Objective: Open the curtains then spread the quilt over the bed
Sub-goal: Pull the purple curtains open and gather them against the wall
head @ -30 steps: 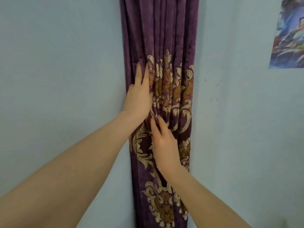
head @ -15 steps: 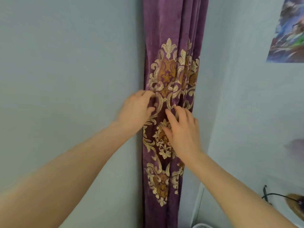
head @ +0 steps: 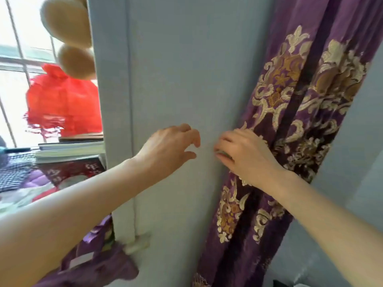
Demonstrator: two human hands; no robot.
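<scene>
Head view shows our right hand (head: pixel 246 156) at 3 o'clock, fingers curled against the gathered purple curtain (head: pixel 294 125); whether it truly grips, we cannot tell. Our left hand (head: pixel 172 148) hangs half open, holding nothing, over bare wall (head: pixel 176 59). Loosely bunched, the folds could slide out and cover the window (head: pixel 12 83) at 9 o'clock.

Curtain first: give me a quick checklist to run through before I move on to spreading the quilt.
1. Curtain bunched to the side against the wall: ok.
2. Window uncovered, daylight coming in: ok.
3. Left hand off the fabric, open: ok.
4. Right hand clear of the curtain: not ok, it rests on the folds.
5. Curtain tied back: cannot tell.
6. Quilt in sight: cannot tell.
</scene>
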